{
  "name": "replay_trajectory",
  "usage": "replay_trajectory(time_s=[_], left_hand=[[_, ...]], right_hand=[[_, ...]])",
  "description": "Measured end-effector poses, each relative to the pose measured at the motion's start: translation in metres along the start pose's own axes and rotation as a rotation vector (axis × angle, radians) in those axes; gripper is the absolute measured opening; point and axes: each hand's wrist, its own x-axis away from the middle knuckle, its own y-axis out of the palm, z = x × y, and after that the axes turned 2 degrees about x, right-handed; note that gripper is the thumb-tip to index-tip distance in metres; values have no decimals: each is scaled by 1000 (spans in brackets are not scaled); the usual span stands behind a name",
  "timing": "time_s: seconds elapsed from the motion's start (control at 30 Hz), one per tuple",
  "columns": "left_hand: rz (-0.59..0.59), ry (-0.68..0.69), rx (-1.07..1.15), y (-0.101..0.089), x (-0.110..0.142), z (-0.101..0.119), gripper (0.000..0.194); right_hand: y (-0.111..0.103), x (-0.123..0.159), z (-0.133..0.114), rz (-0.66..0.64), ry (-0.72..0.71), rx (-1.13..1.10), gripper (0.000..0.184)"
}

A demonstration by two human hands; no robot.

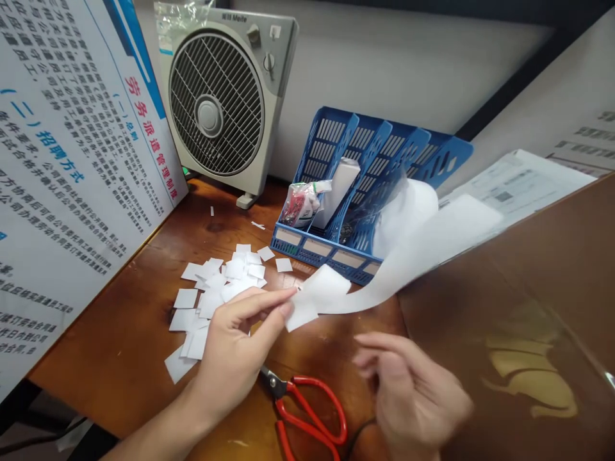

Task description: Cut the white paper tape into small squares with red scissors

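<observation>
My left hand (pixel 237 346) pinches the near end of a long white paper strip (pixel 413 250) between thumb and forefinger, just above the wooden desk (pixel 129 333). The strip runs up and right toward a blue file rack (pixel 369 173). My right hand (pixel 408 390) hovers lower right, blurred by motion, fingers loosely curled with nothing seen in them. Red-handled scissors (pixel 307 410) lie on the desk between my hands, partly under my left wrist. A pile of several small white paper squares (pixel 216 288) lies left of my left hand.
A grey box fan (pixel 221 96) stands at the back. A large printed board (pixel 62 166) leans along the left edge. The blue rack holds a plastic bag (pixel 300 205) and papers. A brown sheet (pixel 519 320) covers the right, with printed papers (pixel 519 186) behind it.
</observation>
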Motion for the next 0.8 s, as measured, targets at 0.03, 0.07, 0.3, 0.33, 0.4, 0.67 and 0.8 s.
replay_trajectory(time_s=[0.03,0.07,0.3,0.33,0.4,0.67,0.8], left_hand=[[-34,-15,21,1,0,1,16],[-88,-34,46,1,0,1,17],[-302,-262,116,-4,7,-17,26],[-273,-285,127,-4,6,-21,27],[-230,-316,164,-4,6,-28,26],[-139,-323,253,1,6,-41,21],[-144,-316,238,-1,5,-42,19]], right_hand=[[3,2,3,-227,69,-150,50],[7,3,7,-401,142,-299,58],[26,8,26,-423,330,-444,29],[26,10,27,-416,329,-428,29],[28,14,30,-390,330,-401,31],[43,23,31,-264,440,-503,28],[43,21,27,-296,458,-563,21]])
